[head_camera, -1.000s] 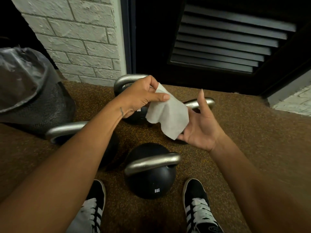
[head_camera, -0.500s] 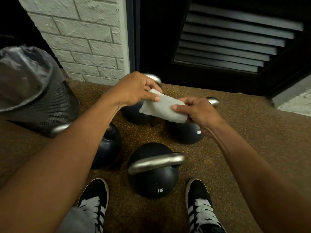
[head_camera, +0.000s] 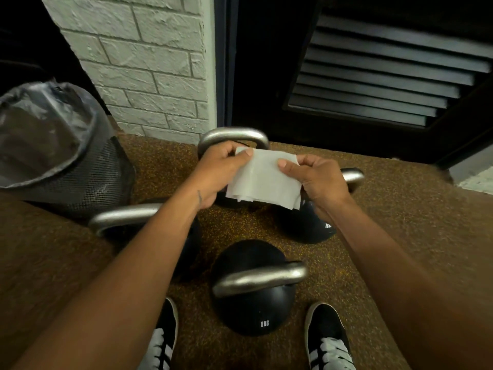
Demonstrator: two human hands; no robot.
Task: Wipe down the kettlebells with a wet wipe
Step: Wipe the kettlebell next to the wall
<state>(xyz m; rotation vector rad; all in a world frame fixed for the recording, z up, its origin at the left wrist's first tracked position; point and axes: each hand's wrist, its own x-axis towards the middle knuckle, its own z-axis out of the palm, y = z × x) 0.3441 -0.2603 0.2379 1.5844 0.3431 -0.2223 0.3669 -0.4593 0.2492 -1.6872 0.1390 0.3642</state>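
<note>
A white wet wipe is stretched flat between both hands, above the floor. My left hand pinches its upper left corner with thumb and fingers. My right hand pinches the upper right corner. Several black kettlebells with steel handles stand on the brown speckled mat. The nearest kettlebell, marked 8KG, sits between my shoes. A left kettlebell is partly hidden by my left forearm. The far kettlebell shows its handle behind my left hand. A right kettlebell lies partly under my right hand.
A black mesh bin with a plastic liner stands at the left. A white brick wall and a dark louvred door close the far side. My two black shoes with white laces stand at the mat's near edge.
The wipe hung from my left hand, with the right hand open beside it. Both hands have since taken hold of it and now hold it spread out flat between them.
</note>
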